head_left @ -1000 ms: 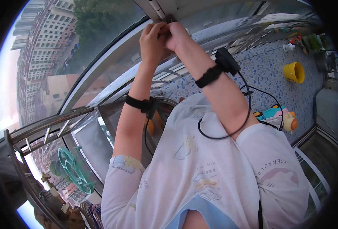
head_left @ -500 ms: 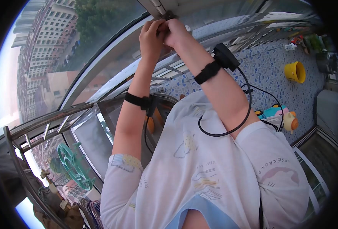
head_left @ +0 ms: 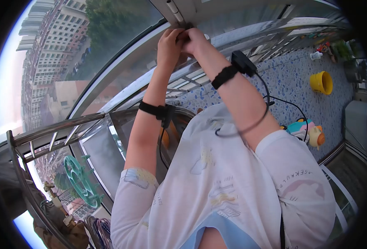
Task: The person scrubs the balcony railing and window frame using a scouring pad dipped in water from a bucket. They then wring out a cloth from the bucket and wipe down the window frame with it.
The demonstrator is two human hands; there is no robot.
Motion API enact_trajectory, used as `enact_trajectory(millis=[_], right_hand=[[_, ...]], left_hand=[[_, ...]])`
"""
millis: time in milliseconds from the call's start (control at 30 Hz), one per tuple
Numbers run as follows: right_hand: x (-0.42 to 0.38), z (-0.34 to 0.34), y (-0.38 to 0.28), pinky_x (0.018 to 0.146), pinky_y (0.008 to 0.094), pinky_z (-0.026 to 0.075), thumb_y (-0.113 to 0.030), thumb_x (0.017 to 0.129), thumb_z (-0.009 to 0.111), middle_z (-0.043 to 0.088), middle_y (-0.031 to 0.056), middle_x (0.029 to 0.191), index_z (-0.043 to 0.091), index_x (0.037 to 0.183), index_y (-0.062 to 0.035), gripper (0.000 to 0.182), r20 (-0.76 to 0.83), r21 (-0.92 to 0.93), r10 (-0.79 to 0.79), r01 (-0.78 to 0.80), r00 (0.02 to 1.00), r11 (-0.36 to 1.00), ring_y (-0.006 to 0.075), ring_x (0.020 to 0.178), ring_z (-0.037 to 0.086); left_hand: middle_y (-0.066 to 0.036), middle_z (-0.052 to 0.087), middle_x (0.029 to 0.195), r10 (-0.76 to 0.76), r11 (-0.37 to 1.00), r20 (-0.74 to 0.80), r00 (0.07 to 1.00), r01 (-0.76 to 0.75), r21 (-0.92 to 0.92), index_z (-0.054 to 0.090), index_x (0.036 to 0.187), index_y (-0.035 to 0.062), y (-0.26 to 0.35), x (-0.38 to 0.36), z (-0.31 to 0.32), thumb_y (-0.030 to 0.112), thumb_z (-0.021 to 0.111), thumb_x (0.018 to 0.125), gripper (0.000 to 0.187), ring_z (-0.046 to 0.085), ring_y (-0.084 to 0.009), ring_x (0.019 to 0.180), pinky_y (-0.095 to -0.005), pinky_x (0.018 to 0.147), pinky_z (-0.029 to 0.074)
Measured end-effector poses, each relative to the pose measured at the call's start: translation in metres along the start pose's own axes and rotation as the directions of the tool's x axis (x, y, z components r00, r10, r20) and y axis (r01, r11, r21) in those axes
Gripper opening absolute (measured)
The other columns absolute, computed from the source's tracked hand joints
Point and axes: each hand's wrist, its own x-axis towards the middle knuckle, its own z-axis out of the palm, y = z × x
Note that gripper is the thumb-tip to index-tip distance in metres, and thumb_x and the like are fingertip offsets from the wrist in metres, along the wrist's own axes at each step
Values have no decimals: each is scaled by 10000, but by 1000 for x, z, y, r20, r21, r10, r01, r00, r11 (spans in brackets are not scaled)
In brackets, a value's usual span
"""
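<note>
Both arms reach up to the window frame (head_left: 121,62) at the top of the view. My left hand (head_left: 169,46) has its fingers bent inward against my right hand (head_left: 195,41), and the two meet beside a small dark thing (head_left: 187,25) near the frame. Fingers of both hands are closed around something too small and hidden to name. Just above them is a white handle (head_left: 174,10) on the frame. Black straps with small boxes sit on both forearms.
A metal rail (head_left: 59,126) and a green plastic hanger (head_left: 82,180) are at the left. On the blue-speckled floor (head_left: 287,79) at the right stand a yellow bucket (head_left: 321,83) and a colourful toy (head_left: 303,129). Cables hang from the forearm boxes.
Both hands have shifted slightly down and to the right in view, staying together. More of the white handle shows above them.
</note>
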Motion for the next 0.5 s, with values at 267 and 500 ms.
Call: enact_trajectory(millis=[267,500], right_hand=[[-71,39,56,824,412,511,-176,932,526,591,126,1113,560,1083,-28,214,222,-111,163,-141,961,984,257,978,588],[-76,41,67,763,419,508,-207,909,578,582,100,1053,563,1097,-74,231,74,-295,194,-164,978,941,245,928,581]], left_hand=[[-129,609,1126,-9,999,-99,995,14,44,626,1149,120,1,-27,-55,80,758,681,488,592,-303,1044,-389,873,489],[-150,597,1111,-136,991,-169,976,135,-20,586,1177,70,-15,-46,-73,121,773,720,497,596,-313,997,-385,860,487]])
